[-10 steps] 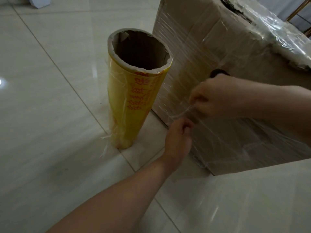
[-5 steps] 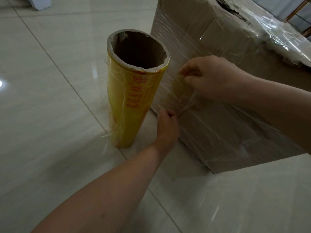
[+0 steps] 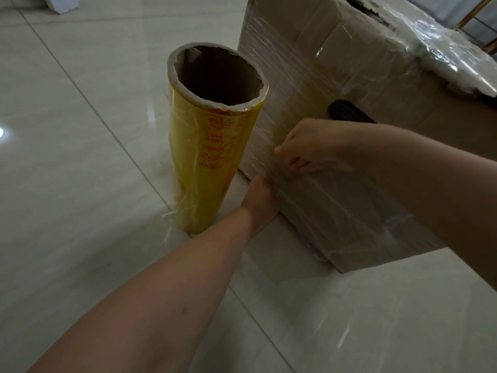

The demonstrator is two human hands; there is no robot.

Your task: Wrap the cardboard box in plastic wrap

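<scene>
Both hands are in tight on the near face of the cardboard box [image 3: 349, 63], which fills the right and upper right of the frame and already wears layers of clear film. The left hand [image 3: 261, 195] comes up from the lower left. The right hand [image 3: 314, 146] reaches in from the right edge, just below the dark handle cut-out [image 3: 347, 113]. The hands almost touch, and each pinches the same bunched film strand [image 3: 278, 172], the right from above and the left from below, close to the box's vertical corner.

Now the relation that matters: the plastic wrap roll [image 3: 212, 168] stands upright on the tile floor [image 3: 80, 184] in the centre-left of the frame. Its long axis is vertical and its open cardboard core faces up. It sits just beside the box corner and immediately left of the hands. The left hand is clearly nearer to it, with its wrist almost alongside the yellow wall.

Whether the strand runs back to the roll, I cannot tell; the film is too clear here. My read is that this is a tear-off or tie-off at the corner, and that any reach for the roll belongs to the left hand.
</scene>
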